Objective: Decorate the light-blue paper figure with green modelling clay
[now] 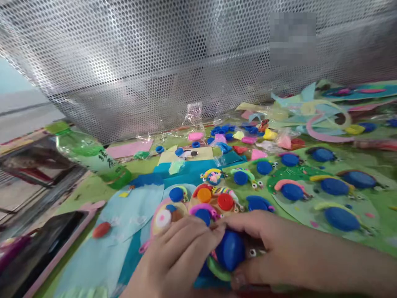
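Note:
At the bottom centre, my right hand (273, 248) curls its thumb and fingers round a dark blue cap (230, 251). A green clay strip (218, 269) runs along the cap's lower left side, and small googly eyes (253, 252) show beside my right fingers. My left hand (180, 252) is closed, its fingertips meeting my right fingertips at the upper left of the cap; what they pinch, if anything, is hidden. Just beyond the hands sit a blue cap with a magenta strip (204, 212), a red cap (226, 201) and an orange cap (204, 195).
Blue caps with clay strips and googly eyes (292, 191) cover the green paper at right. A green-capped bottle (89, 155) leans at left, near a dark phone (46, 248). Clay packets (249, 140) and paper strips lie behind, before a perforated metal panel (155, 62).

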`<control>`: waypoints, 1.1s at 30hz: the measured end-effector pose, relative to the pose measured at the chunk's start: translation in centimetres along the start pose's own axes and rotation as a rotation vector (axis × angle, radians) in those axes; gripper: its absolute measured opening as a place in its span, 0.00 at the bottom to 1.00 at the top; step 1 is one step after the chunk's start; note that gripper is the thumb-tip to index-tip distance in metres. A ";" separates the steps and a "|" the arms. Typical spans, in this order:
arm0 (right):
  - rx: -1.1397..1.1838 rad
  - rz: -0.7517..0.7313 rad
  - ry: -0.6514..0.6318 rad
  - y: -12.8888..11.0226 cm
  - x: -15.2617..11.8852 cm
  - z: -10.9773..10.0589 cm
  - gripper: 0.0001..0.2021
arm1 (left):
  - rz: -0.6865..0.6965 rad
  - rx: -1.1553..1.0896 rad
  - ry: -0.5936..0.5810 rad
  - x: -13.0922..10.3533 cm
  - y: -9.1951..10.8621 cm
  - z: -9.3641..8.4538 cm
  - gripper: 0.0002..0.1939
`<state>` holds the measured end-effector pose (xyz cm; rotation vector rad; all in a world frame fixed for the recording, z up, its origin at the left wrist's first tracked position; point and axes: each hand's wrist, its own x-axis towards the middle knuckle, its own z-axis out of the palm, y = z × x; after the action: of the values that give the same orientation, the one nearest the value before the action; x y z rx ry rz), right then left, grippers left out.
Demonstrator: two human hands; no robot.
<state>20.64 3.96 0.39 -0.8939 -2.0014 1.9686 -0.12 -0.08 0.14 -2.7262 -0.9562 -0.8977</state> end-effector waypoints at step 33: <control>-0.063 -0.006 -0.028 -0.7 -1.0 -1.1 0.31 | -0.358 -0.557 -0.405 0.3 -0.3 -1.2 0.25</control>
<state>21.80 4.36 1.47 -0.8774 -2.0893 1.9353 -0.70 -0.01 1.28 -3.3632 -1.5011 -0.7605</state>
